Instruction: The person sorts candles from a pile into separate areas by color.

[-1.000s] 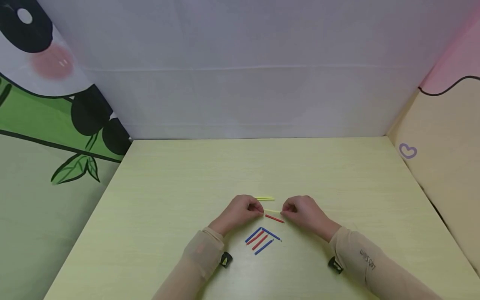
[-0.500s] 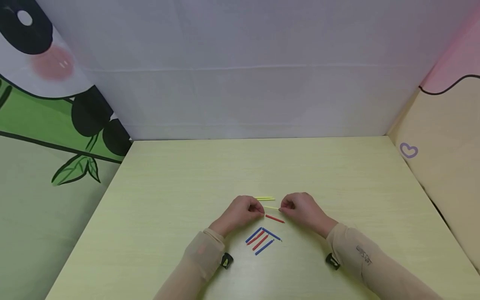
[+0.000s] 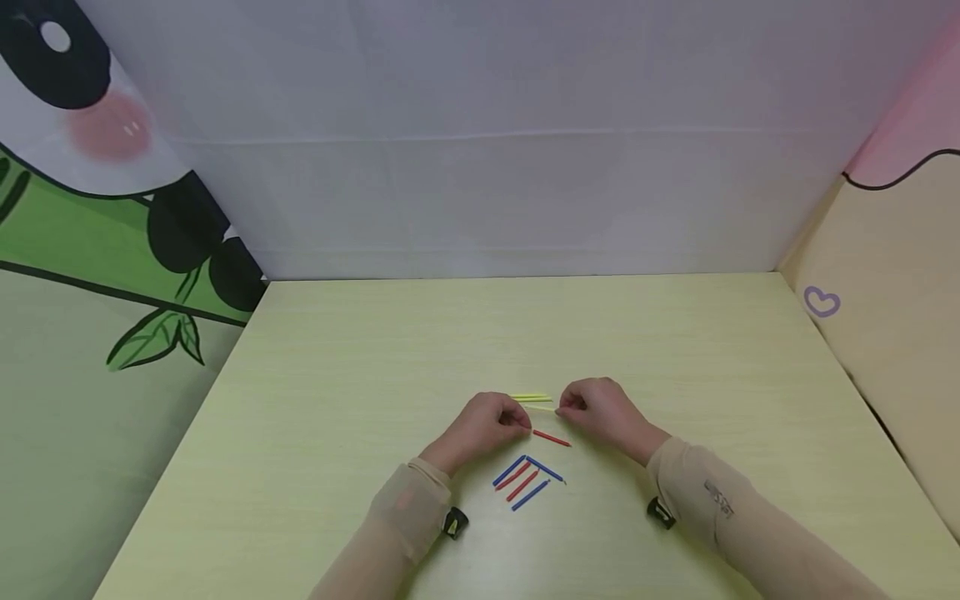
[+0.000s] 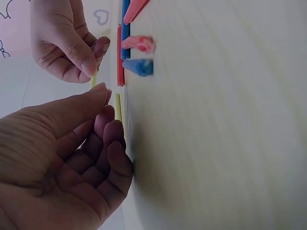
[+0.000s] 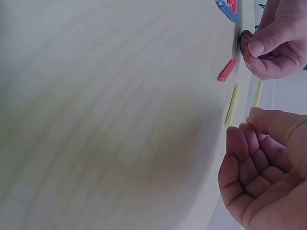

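My right hand (image 3: 603,417) pinches one end of a thin yellow stick (image 3: 542,408) between thumb and fingertip, also plain in the right wrist view. Its far end points toward my left hand (image 3: 476,429), whose thumb and forefinger meet with nothing visible between them. A red stick (image 3: 552,438) lies just right of those left fingertips. Behind the held stick lie yellow sticks (image 3: 532,399) side by side, partly hidden by my left hand. Nearer me, a slanted blue stick (image 3: 544,468) tops a row of blue and red sticks (image 3: 522,486) set nearly parallel.
Everything lies on a pale wooden tabletop (image 3: 360,358). A grey-white cloth wall (image 3: 495,192) closes the back; printed panels stand left (image 3: 67,400) and right (image 3: 892,350). Small black devices sit at the left cuff (image 3: 455,523) and the right cuff (image 3: 662,512).
My right hand has moved away from me and slightly left, carrying the yellow stick toward the yellow sticks at the back. My left hand and the sticks on the table stay nearly where they were.
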Available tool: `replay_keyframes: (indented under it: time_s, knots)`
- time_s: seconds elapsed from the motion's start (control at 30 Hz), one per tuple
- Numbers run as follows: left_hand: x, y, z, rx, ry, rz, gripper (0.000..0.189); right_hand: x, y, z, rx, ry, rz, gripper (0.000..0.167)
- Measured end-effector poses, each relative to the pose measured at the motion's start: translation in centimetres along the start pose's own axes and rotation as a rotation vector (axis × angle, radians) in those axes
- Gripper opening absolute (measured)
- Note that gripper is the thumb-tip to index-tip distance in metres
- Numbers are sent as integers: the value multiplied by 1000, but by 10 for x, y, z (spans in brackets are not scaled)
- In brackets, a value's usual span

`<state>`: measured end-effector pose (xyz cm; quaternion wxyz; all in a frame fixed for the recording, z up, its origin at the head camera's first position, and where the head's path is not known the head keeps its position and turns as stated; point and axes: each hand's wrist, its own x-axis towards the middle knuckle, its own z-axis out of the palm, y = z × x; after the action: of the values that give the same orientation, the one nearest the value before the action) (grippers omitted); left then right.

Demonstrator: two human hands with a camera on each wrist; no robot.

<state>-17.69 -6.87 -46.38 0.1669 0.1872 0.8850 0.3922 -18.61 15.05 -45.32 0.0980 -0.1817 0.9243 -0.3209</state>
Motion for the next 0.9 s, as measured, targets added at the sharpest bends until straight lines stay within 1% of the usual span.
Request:
replay_keyframes:
  time_s: [0.07,0.17,0.3,0.43,0.67,0.9]
  knots:
    - [0,0,0,6,1,6,6,2,0,0,-8,-3,-3,9]
    - [-1,0,0,12,-2,9,5,4,-1,0,-13,-8,14,8]
    - [-1,0,0,18,-6,-2,5,7,-1,0,-21,-18,28,7]
    - [-1,2,0,21,-3,-10,5,10,-1,1,-30,-18,15,7]
    - [-1,3,-1,20,3,-1,6,14,-1,0,-60,2,-30,7]
    - [-2,4,-1,29,10,-1,5,19,-3,2,-79,-11,-28,8]
